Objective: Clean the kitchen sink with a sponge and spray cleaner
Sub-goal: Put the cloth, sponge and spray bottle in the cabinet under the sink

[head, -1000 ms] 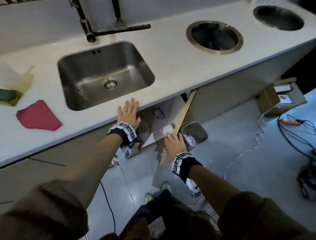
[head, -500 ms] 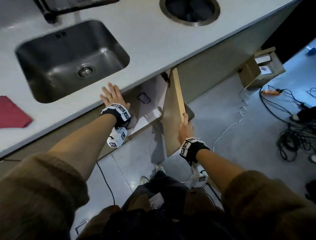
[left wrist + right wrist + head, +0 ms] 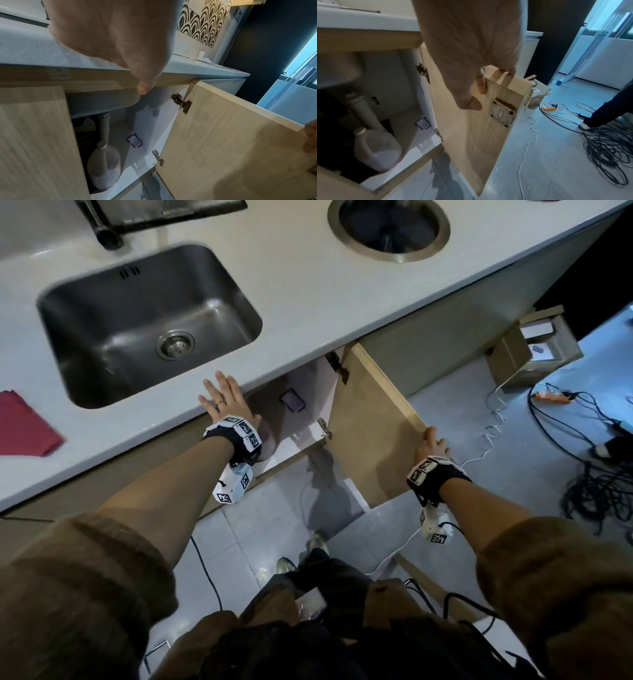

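Observation:
The steel sink (image 3: 113,313) is set in the white counter (image 3: 308,278), with a dark tap (image 3: 109,234) behind it. My left hand (image 3: 226,402) lies flat, fingers straight, on the counter's front edge just below the sink. My right hand (image 3: 432,444) grips the free top corner of the wooden cabinet door (image 3: 370,422), which stands swung wide under the counter. In the right wrist view my fingers (image 3: 481,83) curl over the door's edge (image 3: 508,83). No sponge or spray bottle shows.
Inside the cabinet stand a white jug (image 3: 104,165), a drain pipe (image 3: 103,127) and a small purple packet (image 3: 134,140). A red cloth (image 3: 24,429) lies left of the sink; a round bin hole (image 3: 388,225) is at right. Cables (image 3: 589,440), a cardboard box (image 3: 534,347), a bystander's leg (image 3: 606,111).
My right hand has pulled the cabinet door from nearly shut to wide open, swinging it out to the right. My left hand stays flat on the counter edge.

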The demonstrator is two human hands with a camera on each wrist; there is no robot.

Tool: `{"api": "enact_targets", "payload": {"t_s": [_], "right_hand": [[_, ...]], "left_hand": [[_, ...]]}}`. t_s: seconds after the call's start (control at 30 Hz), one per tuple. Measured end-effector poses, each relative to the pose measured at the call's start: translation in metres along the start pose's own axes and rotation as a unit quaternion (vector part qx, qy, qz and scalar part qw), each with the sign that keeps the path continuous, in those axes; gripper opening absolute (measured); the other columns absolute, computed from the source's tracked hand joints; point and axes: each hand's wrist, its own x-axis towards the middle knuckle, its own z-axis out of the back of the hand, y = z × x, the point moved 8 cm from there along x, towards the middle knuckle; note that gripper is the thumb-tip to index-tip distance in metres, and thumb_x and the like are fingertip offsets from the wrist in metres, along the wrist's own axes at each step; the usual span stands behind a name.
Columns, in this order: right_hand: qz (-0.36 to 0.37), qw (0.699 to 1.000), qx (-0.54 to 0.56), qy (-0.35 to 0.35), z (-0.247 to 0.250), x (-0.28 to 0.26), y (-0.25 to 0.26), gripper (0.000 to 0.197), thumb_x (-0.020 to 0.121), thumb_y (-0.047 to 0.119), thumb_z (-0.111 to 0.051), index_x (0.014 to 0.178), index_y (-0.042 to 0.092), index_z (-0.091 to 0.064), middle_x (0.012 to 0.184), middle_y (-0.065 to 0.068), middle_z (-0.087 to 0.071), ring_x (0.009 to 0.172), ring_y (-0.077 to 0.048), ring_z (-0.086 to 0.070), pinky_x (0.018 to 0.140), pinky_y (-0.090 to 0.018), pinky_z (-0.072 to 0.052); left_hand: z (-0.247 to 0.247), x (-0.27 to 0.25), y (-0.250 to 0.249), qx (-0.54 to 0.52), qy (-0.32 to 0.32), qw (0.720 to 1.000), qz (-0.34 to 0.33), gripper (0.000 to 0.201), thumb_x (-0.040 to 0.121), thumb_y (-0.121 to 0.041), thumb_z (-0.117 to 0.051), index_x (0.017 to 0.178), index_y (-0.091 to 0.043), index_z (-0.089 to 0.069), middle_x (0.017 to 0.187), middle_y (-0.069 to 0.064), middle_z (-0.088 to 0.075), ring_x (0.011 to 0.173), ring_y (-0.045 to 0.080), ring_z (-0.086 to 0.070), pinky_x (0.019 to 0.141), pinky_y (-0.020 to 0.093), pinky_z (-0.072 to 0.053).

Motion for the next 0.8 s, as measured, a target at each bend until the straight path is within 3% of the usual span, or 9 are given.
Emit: {"api": "enact_targets", "payload": {"t_s": [0.17, 0.27, 0.33, 0.4, 0.5, 0.7, 0.8], "right_hand": [[-0.016, 0.995, -0.095, 0.041, 0.009, 0.021, 0.005, 0.052, 0.093, 0.009, -0.042, 0.139, 0.012, -0.019, 0.143, -0.019, -0.024, 0.133, -0.041, -0.025, 0.111, -0.048, -0.02], [0.021, 0.988, -0.154, 0.005, 0.027, 0.038, 0.045, 0.054, 0.093, 0.023, -0.051, 0.14, 0.007, -0.03, 0.143, -0.016, -0.026, 0.135, -0.037, -0.025, 0.111, -0.052, -0.024], [0.092, 0.974, -0.205, -0.033, 0.045, 0.043, 0.093, 0.059, 0.091, 0.032, -0.055, 0.14, 0.007, -0.034, 0.147, -0.013, -0.025, 0.137, -0.034, -0.024, 0.113, -0.051, -0.023], [0.159, 0.963, -0.211, -0.05, 0.059, 0.04, 0.151, 0.066, 0.091, 0.036, -0.055, 0.144, 0.006, -0.027, 0.153, -0.013, -0.021, 0.141, -0.031, -0.02, 0.115, -0.051, -0.016], [0.253, 0.942, -0.206, -0.084, 0.074, 0.023, 0.24, 0.061, 0.093, 0.034, -0.049, 0.142, 0.006, -0.027, 0.15, -0.014, -0.024, 0.139, -0.031, -0.024, 0.116, -0.051, -0.016], [0.452, 0.865, -0.202, -0.084, 0.054, -0.07, 0.419, 0.058, 0.088, 0.033, -0.055, 0.135, 0.005, -0.035, 0.143, -0.013, -0.032, 0.134, -0.03, -0.03, 0.114, -0.051, -0.018], [0.52, 0.83, -0.19, -0.065, 0.026, -0.125, 0.483, 0.063, 0.085, 0.034, -0.059, 0.136, 0.006, -0.036, 0.144, -0.013, -0.033, 0.136, -0.029, -0.03, 0.113, -0.05, -0.018]], "left_hand": [[0.002, -0.001, 0.0, -0.004, -0.001, 1.0, -0.011, 0.1, 0.086, -0.042, -0.059, 0.149, -0.001, 0.007, 0.157, 0.018, 0.014, 0.143, 0.044, 0.01, 0.115, 0.059, -0.001], [0.007, -0.001, 0.005, 0.004, -0.003, 0.999, -0.032, 0.092, 0.091, -0.042, -0.052, 0.149, -0.004, 0.007, 0.157, 0.015, 0.015, 0.145, 0.04, 0.009, 0.117, 0.055, -0.003], [0.013, 0.0, 0.011, 0.002, -0.015, 0.999, -0.051, 0.081, 0.093, -0.039, -0.047, 0.151, -0.008, 0.001, 0.159, 0.011, 0.009, 0.146, 0.036, 0.004, 0.118, 0.051, -0.01], [0.022, 0.0, 0.021, 0.008, -0.033, 0.997, -0.068, 0.07, 0.095, -0.038, -0.042, 0.151, -0.014, -0.006, 0.16, 0.005, 0.001, 0.147, 0.03, -0.005, 0.116, 0.049, -0.016], [0.038, 0.001, 0.04, -0.031, -0.054, 0.995, -0.079, 0.057, 0.095, -0.031, -0.041, 0.147, -0.019, -0.023, 0.157, 0.0, -0.017, 0.144, 0.023, -0.018, 0.114, 0.048, -0.017], [0.077, -0.002, 0.141, -0.082, -0.118, 0.989, 0.024, 0.051, 0.091, -0.029, -0.046, 0.14, -0.018, -0.035, 0.148, -0.002, -0.031, 0.138, 0.021, -0.028, 0.111, 0.045, -0.024], [0.089, -0.008, 0.203, -0.089, -0.133, 0.984, 0.077, 0.05, 0.092, -0.028, -0.046, 0.139, -0.016, -0.036, 0.146, 0.001, -0.033, 0.136, 0.022, -0.03, 0.109, 0.046, -0.025]]}}
